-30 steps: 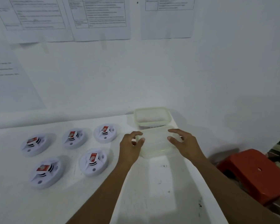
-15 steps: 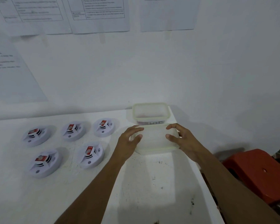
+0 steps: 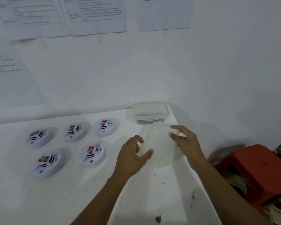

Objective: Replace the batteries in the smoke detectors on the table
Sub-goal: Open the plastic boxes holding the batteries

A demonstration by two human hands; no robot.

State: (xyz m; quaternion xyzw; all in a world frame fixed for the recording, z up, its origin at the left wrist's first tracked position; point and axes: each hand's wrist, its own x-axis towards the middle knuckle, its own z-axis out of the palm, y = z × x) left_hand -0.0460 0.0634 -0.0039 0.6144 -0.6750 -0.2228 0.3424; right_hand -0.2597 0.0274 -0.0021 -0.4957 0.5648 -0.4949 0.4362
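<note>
Carrying everything is the white table. Near its right edge the translucent plastic box is tilting and blurring, where a moment ago it was lying level. The left hand is curling round its left side, the right hand round its right side, both gripping. Probably it is being opened for batteries. Five smoke detectors are waiting untouched toward the left edge.
</note>
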